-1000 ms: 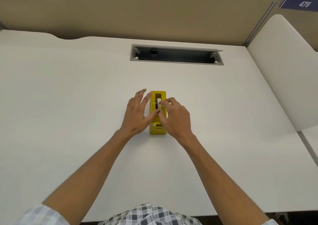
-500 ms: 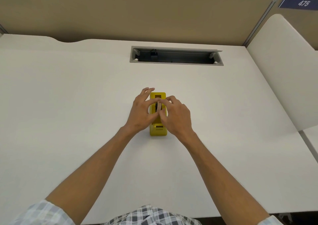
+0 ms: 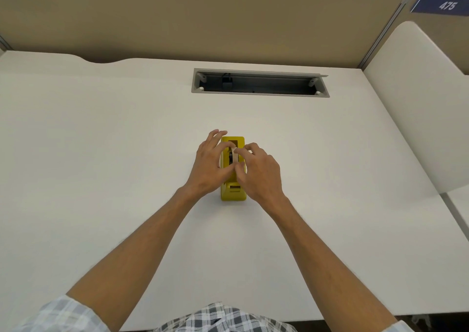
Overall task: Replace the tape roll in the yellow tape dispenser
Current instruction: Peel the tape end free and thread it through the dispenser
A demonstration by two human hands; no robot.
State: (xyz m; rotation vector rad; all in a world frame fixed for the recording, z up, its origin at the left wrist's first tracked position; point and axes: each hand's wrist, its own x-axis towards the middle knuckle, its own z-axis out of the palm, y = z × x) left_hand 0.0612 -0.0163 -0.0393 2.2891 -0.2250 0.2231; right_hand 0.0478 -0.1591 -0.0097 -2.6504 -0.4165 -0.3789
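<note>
Pale tabletop (image 3: 101, 154) in an office cubicle, with both hands on a yellow tape dispenser (image 3: 233, 192) near its middle.

Standing lengthwise, the yellow tape dispenser carries a cream tape roll (image 3: 236, 157) on a dark hub in its top slot. Right hand (image 3: 258, 171) pinches the roll's rim between thumb and fingertips. Left hand (image 3: 210, 166) lies against the dispenser's left side, fingers spread and thumb reaching across toward the right thumb; whether it grips the body I cannot tell. Bare forearms run back to checked sleeves at the near edge. Farther back, well apart from the dispenser, a grey cable slot (image 3: 260, 83) is cut into the tabletop before a tan partition (image 3: 203, 19), with a sign reading 475 (image 3: 446, 5) at upper right.
</note>
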